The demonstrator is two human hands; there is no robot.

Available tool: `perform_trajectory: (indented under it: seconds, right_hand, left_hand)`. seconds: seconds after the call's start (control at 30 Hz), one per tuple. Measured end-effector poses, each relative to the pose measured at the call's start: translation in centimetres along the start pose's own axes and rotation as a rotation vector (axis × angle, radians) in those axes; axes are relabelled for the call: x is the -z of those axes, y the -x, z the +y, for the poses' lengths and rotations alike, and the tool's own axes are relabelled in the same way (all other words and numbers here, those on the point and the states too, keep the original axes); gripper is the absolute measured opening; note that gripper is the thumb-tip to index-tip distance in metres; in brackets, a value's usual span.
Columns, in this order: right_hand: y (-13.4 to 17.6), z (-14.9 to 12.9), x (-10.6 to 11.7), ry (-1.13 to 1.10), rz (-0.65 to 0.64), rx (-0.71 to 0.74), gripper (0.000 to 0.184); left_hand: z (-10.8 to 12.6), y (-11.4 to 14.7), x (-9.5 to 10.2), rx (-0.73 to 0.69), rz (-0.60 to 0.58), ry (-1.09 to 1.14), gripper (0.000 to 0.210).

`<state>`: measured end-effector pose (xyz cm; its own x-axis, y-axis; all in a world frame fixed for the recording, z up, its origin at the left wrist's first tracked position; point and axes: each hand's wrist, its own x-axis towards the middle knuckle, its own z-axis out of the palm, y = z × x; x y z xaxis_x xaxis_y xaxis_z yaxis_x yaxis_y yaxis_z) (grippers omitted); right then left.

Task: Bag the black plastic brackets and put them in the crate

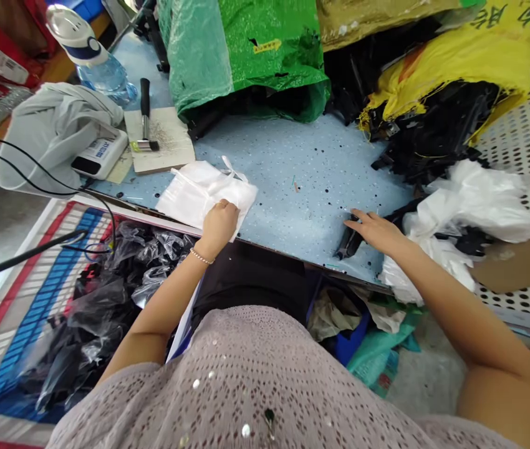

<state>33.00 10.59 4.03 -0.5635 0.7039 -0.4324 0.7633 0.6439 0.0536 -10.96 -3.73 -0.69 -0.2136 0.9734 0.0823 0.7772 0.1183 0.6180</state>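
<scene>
My left hand [221,226] is closed at the near corner of a flat white plastic bag [190,193], which lies on the blue speckled table [284,168] with its handles loose on top. To the right, my right hand [377,231] has its thumb and fingers about the upper end of a small dark black plastic part [350,242] near the table's front edge. The exact shape of that part is partly hidden by the fingers. Crumpled white plastic bags [475,199] lie just beyond the right wrist.
A green sack [269,56] and a yellow sack [461,56] with black parts stand at the back. A hammer [145,109] rests on a board [166,146], near a white scale [101,153] and a water bottle [101,72]. Below left, a striped bag [35,324] holds bagged black parts.
</scene>
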Motion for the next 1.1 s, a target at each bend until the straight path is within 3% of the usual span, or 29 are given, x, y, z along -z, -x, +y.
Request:
perform_trajectory:
  seconds: [0.1, 0.17, 0.27, 0.33, 0.4, 0.5, 0.6, 0.73, 0.87, 0.9, 0.97, 1.03, 1.1]
  right_hand:
    - [0.0, 0.4, 0.3, -0.053, 0.014, -0.035, 0.045]
    - [-0.6, -1.5, 0.7, -0.293, 0.044, -0.096, 0.049]
    - [-2.3, -8.3, 1.6, -0.969, 0.118, -0.154, 0.053]
    - [-4.0, -14.5, 2.4, -1.553, 0.128, -0.058, 0.055]
    - [-6.1, -20.5, 3.1, -1.973, 0.012, 0.061, 0.053]
    - [-9.5, -26.7, 4.0, -2.259, -0.194, 0.093, 0.042]
    - [-11.5, -28.6, 4.1, -2.343, -0.203, -0.002, 0.036]
    - [-11.4, -27.5, 3.1, -2.302, -0.124, -0.07, 0.035]
    - [-9.1, -26.8, 2.6, -2.202, 0.082, 0.012, 0.029]
    - [-8.3, -26.7, 2.7, -2.19, 0.118, 0.042, 0.031]
    - [-6.6, -26.5, 3.1, -2.155, 0.075, 0.133, 0.035]
    - [-5.3, -26.2, 3.3, -2.064, -0.073, 0.238, 0.037]
    - [-4.7, -25.8, 3.2, -1.931, -0.184, 0.245, 0.038]
  left_hand:
    - [-1.8, -0.5, 1.1, 0.181, -0.055, 0.359, 0.01]
    - [-2.4, -0.5, 2.0, 0.331, -0.067, 0.606, 0.018]
    - [-2.3, -0.6, 2.9, 0.426, -0.087, 0.817, 0.029]
    - [-1.9, -0.6, 2.9, 0.438, -0.105, 0.863, 0.03]
    - [-1.5, -0.6, 2.7, 0.441, -0.096, 0.867, 0.031]
    - [-1.3, -0.5, 2.5, 0.422, -0.043, 0.877, 0.034]
    - [-1.9, -0.4, 3.1, 0.428, 0.009, 0.974, 0.041]
    - [-3.0, 0.0, 4.4, 0.408, 0.105, 0.99, 0.037]
    - [-3.3, 0.8, 4.6, 0.136, 0.233, 0.491, 0.005]
    - [-3.3, 0.9, 4.5, 0.051, 0.222, 0.361, 0.01]
    - [-3.4, 0.9, 4.1, -0.066, 0.165, 0.211, 0.027]
    - [-3.6, 0.8, 3.9, -0.102, 0.107, 0.202, 0.038]
    - [-3.8, 0.5, 3.8, -0.099, 0.079, 0.241, 0.048]
